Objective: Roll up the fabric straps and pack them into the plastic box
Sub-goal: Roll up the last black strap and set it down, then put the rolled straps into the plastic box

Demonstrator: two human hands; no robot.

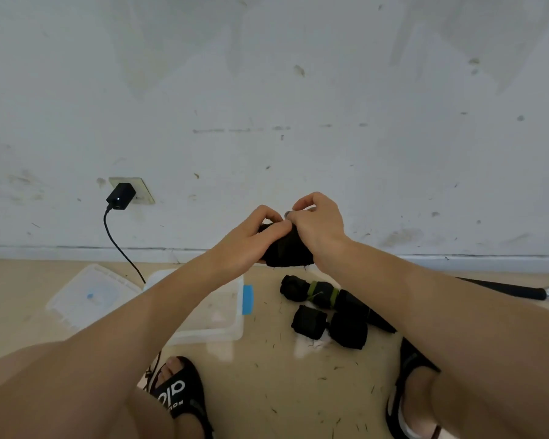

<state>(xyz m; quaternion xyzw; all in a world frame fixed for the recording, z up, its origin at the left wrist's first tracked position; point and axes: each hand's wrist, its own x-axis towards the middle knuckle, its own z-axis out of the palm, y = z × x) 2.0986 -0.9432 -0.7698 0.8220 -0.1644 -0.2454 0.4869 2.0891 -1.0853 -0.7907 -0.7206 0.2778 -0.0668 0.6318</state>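
left hand (251, 239) – gripping black strap roll (287, 248) | right hand (317, 226) – pinching its top

Both forearms are seen bare, and no sleeves are worn on them. No rings, watch or bracelets are seen on the left hand (251, 239) or on the right hand (317, 226). The knees are bare too. Black slide sandals are worn on both feet. On the left sandal (184, 391) a broad strap is crossed by white letters, which are read only in part. On the right sandal (406, 394) a white inner edge is seen.
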